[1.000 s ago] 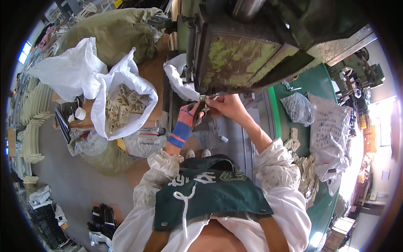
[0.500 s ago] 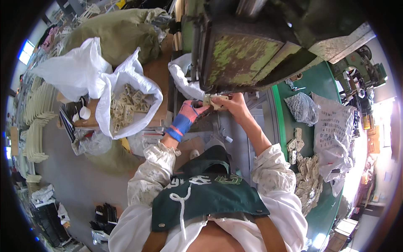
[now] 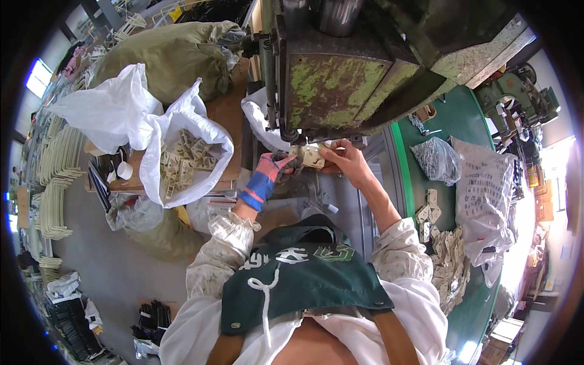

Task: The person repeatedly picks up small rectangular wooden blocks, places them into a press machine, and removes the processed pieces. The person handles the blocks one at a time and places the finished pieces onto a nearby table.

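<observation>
A small cream-coloured plate with dark holes (image 3: pixel 312 156) is held between my two hands, just below the lower edge of a large press-like machine (image 3: pixel 331 88). My left hand (image 3: pixel 275 170), in a pink and blue knitted glove with dark fingertips, closes on the plate's left end. At its right end my bare right hand (image 3: pixel 351 163) pinches it between thumb and fingers. The green-painted machine is worn and stained, and its underside hides what lies just behind the plate.
To the left, an open white sack (image 3: pixel 216 179) holds many similar plates (image 3: pixel 179 164). A green table (image 3: pixel 447 112) on the right carries a pile of plates (image 3: pixel 450 255), a clear bag of small metal parts (image 3: pixel 436 159) and a printed white sack (image 3: pixel 483 188). A full olive sack (image 3: pixel 164 58) lies at the far left.
The plate's broad face shows more now between my hands. My right hand has shifted slightly right along it, fingers bent over its end. The whole view has moved a little.
</observation>
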Demonstrator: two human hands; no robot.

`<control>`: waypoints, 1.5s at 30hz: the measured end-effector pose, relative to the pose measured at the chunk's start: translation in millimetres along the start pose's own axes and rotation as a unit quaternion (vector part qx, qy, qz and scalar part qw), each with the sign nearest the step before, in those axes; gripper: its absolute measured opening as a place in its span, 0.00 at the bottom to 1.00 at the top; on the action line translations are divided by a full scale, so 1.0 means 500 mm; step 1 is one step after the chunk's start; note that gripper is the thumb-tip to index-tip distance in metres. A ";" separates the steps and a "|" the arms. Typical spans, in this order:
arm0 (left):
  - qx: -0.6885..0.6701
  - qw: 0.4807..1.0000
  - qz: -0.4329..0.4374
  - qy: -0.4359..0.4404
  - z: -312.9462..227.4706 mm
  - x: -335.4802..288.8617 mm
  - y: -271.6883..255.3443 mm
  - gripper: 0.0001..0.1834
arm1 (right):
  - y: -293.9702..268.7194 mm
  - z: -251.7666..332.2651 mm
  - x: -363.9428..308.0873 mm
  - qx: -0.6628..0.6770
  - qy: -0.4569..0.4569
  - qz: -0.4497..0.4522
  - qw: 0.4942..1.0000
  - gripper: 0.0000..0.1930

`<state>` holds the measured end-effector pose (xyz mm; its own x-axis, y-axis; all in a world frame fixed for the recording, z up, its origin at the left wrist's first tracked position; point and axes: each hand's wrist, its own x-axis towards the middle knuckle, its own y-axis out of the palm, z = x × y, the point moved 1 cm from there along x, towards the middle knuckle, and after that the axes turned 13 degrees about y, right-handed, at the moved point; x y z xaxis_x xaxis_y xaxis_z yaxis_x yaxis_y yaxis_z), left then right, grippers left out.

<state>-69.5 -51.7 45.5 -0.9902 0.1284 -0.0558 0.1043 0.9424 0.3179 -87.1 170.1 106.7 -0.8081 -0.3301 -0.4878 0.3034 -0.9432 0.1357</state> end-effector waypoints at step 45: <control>0.025 0.985 -0.160 0.059 0.055 -0.131 -0.026 0.08 | -0.124 -0.138 0.208 0.098 -0.103 -0.053 0.988 0.08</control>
<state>-3.4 -63.9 18.8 -0.9769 -0.2109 -0.0343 -0.2126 0.9436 0.2539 -155.1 196.8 -11.9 -0.9219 -0.2115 -0.3246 0.1249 -0.9553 0.2678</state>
